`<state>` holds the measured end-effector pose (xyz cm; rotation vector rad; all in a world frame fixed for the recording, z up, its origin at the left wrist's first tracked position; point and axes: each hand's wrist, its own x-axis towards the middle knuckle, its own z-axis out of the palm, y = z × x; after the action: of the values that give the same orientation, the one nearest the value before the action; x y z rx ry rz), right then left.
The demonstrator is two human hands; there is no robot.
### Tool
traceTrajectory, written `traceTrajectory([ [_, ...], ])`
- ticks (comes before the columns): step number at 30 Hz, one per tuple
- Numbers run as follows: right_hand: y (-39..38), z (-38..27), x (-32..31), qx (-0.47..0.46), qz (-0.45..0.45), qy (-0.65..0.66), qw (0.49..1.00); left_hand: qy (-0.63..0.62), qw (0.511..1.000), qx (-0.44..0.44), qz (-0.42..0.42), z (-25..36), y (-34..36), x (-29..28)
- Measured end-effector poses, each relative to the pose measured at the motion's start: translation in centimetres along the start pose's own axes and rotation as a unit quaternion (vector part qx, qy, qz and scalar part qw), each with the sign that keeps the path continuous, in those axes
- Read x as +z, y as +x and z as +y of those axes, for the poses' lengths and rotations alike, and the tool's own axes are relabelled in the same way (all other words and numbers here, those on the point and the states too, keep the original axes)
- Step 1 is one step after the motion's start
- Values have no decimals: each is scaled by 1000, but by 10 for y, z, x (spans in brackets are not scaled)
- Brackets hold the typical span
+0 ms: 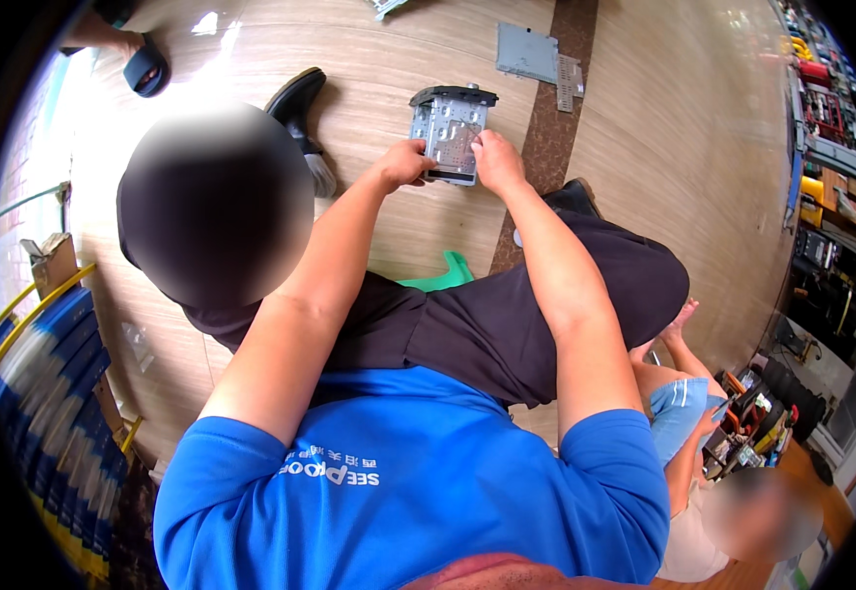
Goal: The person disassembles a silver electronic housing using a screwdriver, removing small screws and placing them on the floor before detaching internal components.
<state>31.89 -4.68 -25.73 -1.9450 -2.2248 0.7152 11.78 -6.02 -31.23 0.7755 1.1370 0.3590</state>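
In front of me, above the floor, is a grey metal device casing (453, 138) with punched holes and a curved black front panel at its far end. My left hand (404, 164) grips its near left corner, fingers closed round the edge. On the right side, my right hand (498, 160) has its fingers bent and pressed against the casing near its edge. Whether anything small sits between those fingertips is too fine to make out. Beyond the casing to the right, a flat grey metal plate (526, 53) lies on the floor beside a perforated metal strip (568, 85).
A green plastic piece (446, 273) shows between my legs. A black shoe (296, 103) is left of the casing. Another person's slippered foot (145, 69) stands far left; a person (684, 413) sits at lower right. Loaded shelves (831, 187) line the right, blue-and-yellow stacked goods (55, 383) the left.
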Motion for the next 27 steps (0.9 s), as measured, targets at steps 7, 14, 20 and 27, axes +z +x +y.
traceTrajectory([
  [7, -1, -5, -4, 2, -12, -25, 1000, 26, 1000, -3, 2, 5, -5, 2],
  [14, -1, -2, -2, 3, -17, -27, 999, 29, 1000, -3, 1, 5, -6, 2],
  [20, -3, -20, 1, -39, 16, 74, 996, -11, 1000, 8, 3, -2, -3, -6],
  [27, -12, -42, 22, -85, -26, 120, 989, -9, 1000, 5, -22, 4, -5, -7],
])
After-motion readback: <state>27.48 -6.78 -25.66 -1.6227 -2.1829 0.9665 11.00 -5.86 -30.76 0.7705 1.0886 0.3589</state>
